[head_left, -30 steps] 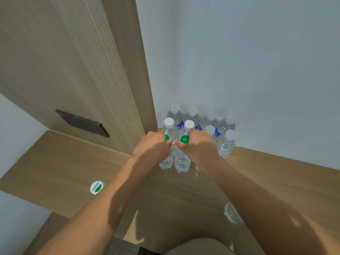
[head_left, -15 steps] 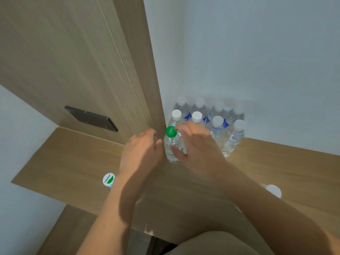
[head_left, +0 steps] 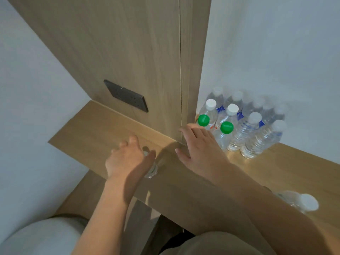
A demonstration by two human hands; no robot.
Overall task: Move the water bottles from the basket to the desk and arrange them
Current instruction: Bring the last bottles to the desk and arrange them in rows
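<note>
- The grouped bottles (head_left: 244, 122) stand upright at about one o'clock on the desk (head_left: 276, 172), packed cap to cap into the corner where the wood panel (head_left: 128, 52) meets the white wall (head_left: 276, 43) — likely so the corner keeps the rows square.
- Two green-capped bottles (head_left: 226, 127) form the front of the group, at its left end, touching the white-capped ones behind; the blue-labelled bottles have ribbed, clear plastic sides.
- The right hand (head_left: 200, 146) lies with fingers straight and spread, grasping nothing, its fingertips just beside the nearest green cap.
- The left hand (head_left: 127, 159) reaches to eleven o'clock over a loose bottle (head_left: 150, 170) standing near the desk's front edge; its fingers curve over the top, but whether they have closed on it I cannot tell.
- Another white-capped bottle (head_left: 301, 200) stands at four o'clock, well apart from the group — my guess is both wait to join the rows.
- A dark socket plate (head_left: 127, 96) is set into the matte, grained panel.
- The basket is not in view.
</note>
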